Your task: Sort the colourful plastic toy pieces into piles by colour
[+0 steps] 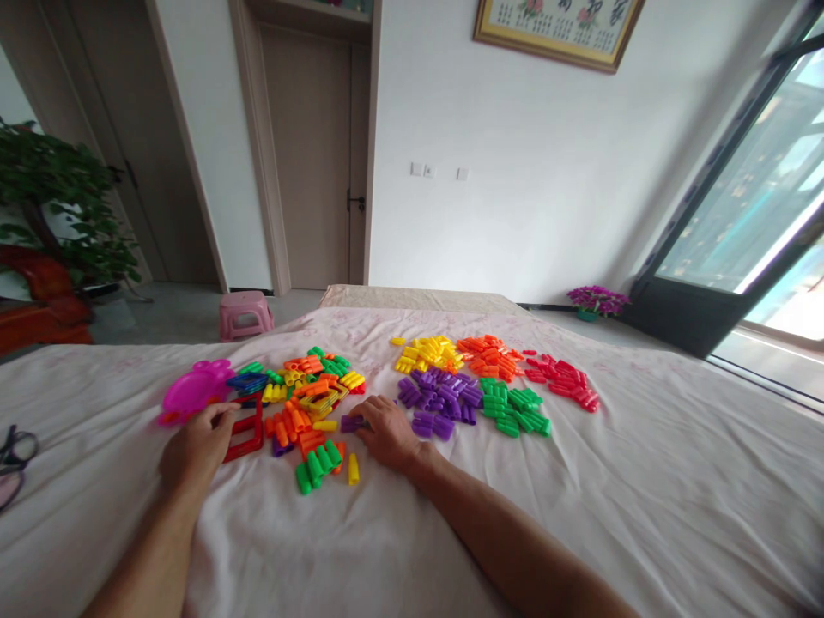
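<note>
My left hand (201,442) is closed at the left edge of a red square plastic frame (258,425), its fingertips pinched on it. My right hand (391,436) is closed on a purple plastic tube block (352,423), low over the cloth. Between the hands lies a mixed heap of orange tube blocks (291,422), green tube blocks (318,463) and yellow frames (322,401). Blue frames (248,383) rest beyond the red one. Just past my right hand are sorted piles: purple (444,393), yellow (428,353), orange (490,356), green (518,408) and red (565,382).
A magenta plastic tray (193,388) sits left of the heap, and eyeglasses (16,463) lie at the far left. Everything rests on a wrinkled pale cloth (644,481). Beyond are a pink stool (245,315), a door (312,163) and a potted flower (597,300).
</note>
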A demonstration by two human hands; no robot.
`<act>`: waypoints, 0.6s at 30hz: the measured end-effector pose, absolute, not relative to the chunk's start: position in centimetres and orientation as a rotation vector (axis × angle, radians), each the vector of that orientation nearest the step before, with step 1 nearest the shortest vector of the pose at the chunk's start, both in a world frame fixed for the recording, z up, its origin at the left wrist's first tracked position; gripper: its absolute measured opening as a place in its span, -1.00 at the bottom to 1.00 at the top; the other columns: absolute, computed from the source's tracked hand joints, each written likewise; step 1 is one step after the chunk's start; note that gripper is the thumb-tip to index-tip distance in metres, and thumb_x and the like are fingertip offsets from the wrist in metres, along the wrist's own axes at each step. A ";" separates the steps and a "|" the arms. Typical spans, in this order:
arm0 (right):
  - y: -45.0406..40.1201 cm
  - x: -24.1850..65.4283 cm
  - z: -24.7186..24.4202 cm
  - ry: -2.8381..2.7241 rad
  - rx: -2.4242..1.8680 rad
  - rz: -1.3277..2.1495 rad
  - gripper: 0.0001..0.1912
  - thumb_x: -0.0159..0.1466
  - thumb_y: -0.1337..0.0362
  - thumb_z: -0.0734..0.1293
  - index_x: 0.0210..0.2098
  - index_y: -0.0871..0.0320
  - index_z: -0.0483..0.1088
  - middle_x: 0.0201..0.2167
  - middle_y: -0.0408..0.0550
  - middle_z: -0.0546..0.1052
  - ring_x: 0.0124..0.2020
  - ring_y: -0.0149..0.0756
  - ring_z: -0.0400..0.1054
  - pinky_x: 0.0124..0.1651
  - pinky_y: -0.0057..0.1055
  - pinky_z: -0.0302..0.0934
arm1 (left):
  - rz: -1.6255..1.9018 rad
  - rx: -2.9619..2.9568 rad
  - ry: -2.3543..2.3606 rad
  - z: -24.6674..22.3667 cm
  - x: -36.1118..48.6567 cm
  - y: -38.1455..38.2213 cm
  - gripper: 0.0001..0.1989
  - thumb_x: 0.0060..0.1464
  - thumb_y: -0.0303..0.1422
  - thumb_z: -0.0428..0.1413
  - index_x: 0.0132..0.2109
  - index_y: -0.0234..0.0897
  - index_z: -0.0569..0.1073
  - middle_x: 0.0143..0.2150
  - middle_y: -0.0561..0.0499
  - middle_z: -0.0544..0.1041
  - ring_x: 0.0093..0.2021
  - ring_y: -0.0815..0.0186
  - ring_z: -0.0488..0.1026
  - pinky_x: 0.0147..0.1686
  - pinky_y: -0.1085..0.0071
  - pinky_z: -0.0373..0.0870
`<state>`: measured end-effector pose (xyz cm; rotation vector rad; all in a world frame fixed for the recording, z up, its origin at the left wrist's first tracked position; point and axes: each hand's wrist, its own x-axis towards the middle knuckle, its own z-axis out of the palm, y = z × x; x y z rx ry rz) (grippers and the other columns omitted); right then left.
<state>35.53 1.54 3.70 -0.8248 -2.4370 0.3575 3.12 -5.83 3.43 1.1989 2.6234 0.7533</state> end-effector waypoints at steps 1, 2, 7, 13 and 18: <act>1.5 35.6 3.7 -2.435 -0.826 0.356 -0.82 0.27 0.39 0.38 -0.13 0.09 0.47 -0.17 -0.07 0.54 -0.08 -0.27 0.38 0.02 -0.37 0.20 | 0.742 1.201 2.624 3.5 3.1 -5.9 -0.49 0.19 -0.02 -0.14 0.06 -0.09 0.53 -0.01 -0.14 0.61 -0.19 0.07 0.54 -0.24 0.26 0.38; 1.5 35.6 3.6 -2.436 -0.828 0.354 -0.84 0.27 0.40 0.37 -0.15 0.09 0.48 -0.18 -0.08 0.54 -0.09 -0.27 0.38 0.02 -0.37 0.20 | 0.731 1.203 2.622 3.6 3.2 -5.9 -0.49 0.20 -0.02 -0.14 0.07 -0.09 0.53 -0.01 -0.14 0.61 -0.19 0.07 0.54 -0.24 0.26 0.38; 1.6 35.7 3.4 -2.430 -0.835 0.357 -0.81 0.26 0.48 0.34 -0.22 0.08 0.50 -0.22 -0.11 0.55 -0.12 -0.28 0.40 0.01 -0.38 0.21 | 0.697 1.172 2.628 3.8 3.3 -5.9 -0.49 0.20 -0.04 -0.16 0.08 -0.08 0.52 -0.02 -0.14 0.61 -0.18 0.07 0.54 -0.23 0.26 0.38; 2.4 36.1 3.6 -2.121 -0.861 0.483 -0.85 0.26 0.39 0.38 -0.17 0.11 0.51 -0.22 -0.07 0.55 -0.18 -0.30 0.42 -0.05 -0.39 0.28 | 0.705 1.196 2.619 3.5 3.1 -5.9 -0.48 0.20 -0.02 -0.16 0.08 -0.10 0.52 -0.06 -0.15 0.61 -0.19 0.06 0.54 -0.23 0.26 0.39; 4.4 36.7 3.1 -1.731 -0.900 0.771 -0.82 0.22 0.25 0.38 -0.18 0.14 0.50 -0.30 -0.12 0.54 -0.29 -0.32 0.43 -0.19 -0.40 0.34 | 0.703 1.183 2.619 3.6 3.3 -5.9 -0.45 0.18 0.02 -0.17 0.08 -0.09 0.52 -0.04 -0.18 0.60 -0.18 0.00 0.53 -0.22 0.21 0.39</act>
